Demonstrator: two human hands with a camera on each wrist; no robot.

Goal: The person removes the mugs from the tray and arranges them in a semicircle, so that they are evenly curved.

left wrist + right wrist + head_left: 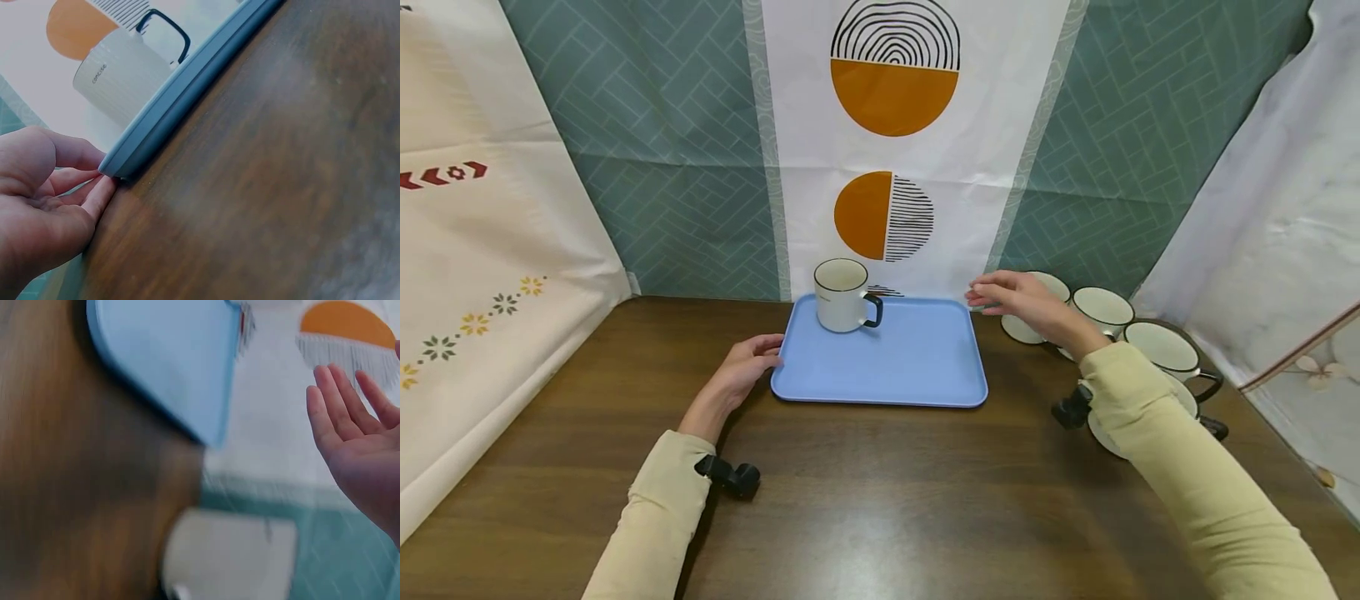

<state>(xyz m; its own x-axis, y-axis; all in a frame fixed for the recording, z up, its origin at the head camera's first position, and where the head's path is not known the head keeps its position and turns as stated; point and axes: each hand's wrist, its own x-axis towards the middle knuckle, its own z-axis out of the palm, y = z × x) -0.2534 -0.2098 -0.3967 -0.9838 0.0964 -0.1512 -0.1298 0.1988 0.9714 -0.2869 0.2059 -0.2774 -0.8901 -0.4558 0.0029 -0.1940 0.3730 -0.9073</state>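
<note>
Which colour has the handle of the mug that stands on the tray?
The mug's handle is black; the mug itself is white. The head view shows it best.

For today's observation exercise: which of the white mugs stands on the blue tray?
The mug with the black handle, at the tray's far left corner; the others stand on the table to the right.

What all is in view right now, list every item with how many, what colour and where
Tray: one, light blue, middle of the table.
Mug on tray: one, white, dark rim and handle, back left corner.
Mugs off tray: at least four, white, dark rims, table's right side.
Table: one, dark brown wood.
Backdrop cloths: teal, white with orange shapes.
Left hand: touching the tray's left edge.
Right hand: open, above the rightward mugs.
</note>
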